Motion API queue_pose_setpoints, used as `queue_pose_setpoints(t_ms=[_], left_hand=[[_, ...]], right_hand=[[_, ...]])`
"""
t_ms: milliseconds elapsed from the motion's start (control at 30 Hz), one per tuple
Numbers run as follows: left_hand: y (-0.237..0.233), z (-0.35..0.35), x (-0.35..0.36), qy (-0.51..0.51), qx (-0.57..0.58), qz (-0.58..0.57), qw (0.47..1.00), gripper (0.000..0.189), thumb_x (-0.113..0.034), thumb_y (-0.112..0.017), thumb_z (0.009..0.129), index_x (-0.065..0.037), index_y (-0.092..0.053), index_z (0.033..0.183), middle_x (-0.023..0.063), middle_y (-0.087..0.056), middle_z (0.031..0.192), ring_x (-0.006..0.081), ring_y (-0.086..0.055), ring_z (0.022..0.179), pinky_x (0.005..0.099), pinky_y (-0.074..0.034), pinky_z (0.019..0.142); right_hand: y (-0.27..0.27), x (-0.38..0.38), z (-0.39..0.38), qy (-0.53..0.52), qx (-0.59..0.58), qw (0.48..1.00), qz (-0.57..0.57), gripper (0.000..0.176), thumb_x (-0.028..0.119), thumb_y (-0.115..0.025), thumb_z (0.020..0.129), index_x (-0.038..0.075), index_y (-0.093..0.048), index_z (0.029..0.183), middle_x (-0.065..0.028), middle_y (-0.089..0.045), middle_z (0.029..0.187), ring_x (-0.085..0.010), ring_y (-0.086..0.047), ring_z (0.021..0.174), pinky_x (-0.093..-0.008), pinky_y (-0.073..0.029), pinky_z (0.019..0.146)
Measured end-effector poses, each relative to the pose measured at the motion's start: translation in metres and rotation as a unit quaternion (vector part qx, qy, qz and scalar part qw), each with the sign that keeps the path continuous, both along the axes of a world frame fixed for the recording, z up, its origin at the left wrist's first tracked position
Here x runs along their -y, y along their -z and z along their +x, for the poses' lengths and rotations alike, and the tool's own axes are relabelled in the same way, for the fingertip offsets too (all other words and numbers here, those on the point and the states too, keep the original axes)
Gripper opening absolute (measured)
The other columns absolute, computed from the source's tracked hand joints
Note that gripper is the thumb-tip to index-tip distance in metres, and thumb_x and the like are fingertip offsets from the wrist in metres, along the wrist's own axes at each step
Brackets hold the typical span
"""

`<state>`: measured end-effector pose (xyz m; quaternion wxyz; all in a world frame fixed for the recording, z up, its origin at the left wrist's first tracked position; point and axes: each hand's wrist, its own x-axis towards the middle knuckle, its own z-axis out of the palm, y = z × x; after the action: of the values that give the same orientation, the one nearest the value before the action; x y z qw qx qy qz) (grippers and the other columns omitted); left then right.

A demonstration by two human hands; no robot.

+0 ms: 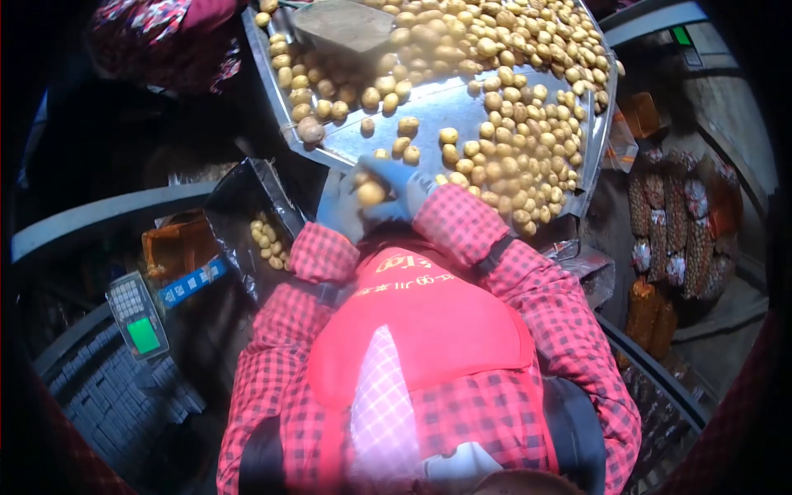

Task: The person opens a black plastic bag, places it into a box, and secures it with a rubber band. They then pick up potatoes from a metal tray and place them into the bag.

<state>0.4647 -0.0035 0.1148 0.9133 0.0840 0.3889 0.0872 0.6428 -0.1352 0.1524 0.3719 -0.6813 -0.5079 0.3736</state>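
Note:
Both my hands wear blue-grey gloves and are held close together at the near edge of a metal sorting tray. A round yellow-brown potato sits between them. My left hand is closed around its left side. My right hand curls in from the right against the potato, its fingers partly blurred. Just beyond the gloves, a few loose potatoes lie on the tray's bare metal. A large pile of similar potatoes covers the tray's right side and far end.
Left of me, a black plastic-lined container holds several potatoes. A scale display and an orange-brown box stand nearby. Filled net bags lie at the right. A flat board rests in the tray; a person in patterned clothing is far left.

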Motion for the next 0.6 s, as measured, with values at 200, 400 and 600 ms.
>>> queue_pose_setpoints(t_ms=[200, 400, 600], left_hand=[[0.027, -0.021, -0.016, 0.015, 0.088, -0.001, 0.996, 0.021, -0.022, -0.063, 0.101, -0.01, -0.063, 0.119, 0.0123, -0.068, 0.113, 0.0224, -0.066, 0.093, 0.0343, -0.057, 0.063], [0.08, -0.143, -0.087, -0.167, -0.184, 0.095, 0.964, 0.027, -0.036, -0.065, 0.097, -0.015, -0.067, 0.113, 0.0059, -0.072, 0.107, 0.0254, -0.064, 0.071, 0.0392, -0.052, 0.053], [0.119, -0.228, -0.133, -0.15, -0.532, 0.135, 0.822, 0.046, -0.053, -0.051, 0.1, -0.013, -0.064, 0.118, 0.0096, -0.07, 0.111, 0.0309, -0.068, 0.097, 0.0488, -0.054, 0.071]], right_hand=[[0.083, 0.06, 0.062, 0.272, 0.168, 0.942, -0.104, 0.062, 0.027, -0.085, 0.082, 0.005, -0.06, 0.133, -0.0223, -0.066, 0.124, -0.0379, -0.064, 0.113, -0.0449, -0.053, 0.097], [0.113, 0.151, 0.11, 0.307, 0.396, 0.818, -0.282, 0.053, 0.036, -0.071, 0.087, 0.022, -0.061, 0.137, -0.0149, -0.059, 0.135, -0.0377, -0.064, 0.109, -0.053, -0.053, 0.092], [0.065, 0.114, 0.101, 0.149, 0.396, 0.825, -0.374, 0.053, 0.035, -0.072, 0.086, 0.032, -0.059, 0.138, -0.0083, -0.051, 0.135, -0.0299, -0.056, 0.123, -0.0504, -0.051, 0.096]])
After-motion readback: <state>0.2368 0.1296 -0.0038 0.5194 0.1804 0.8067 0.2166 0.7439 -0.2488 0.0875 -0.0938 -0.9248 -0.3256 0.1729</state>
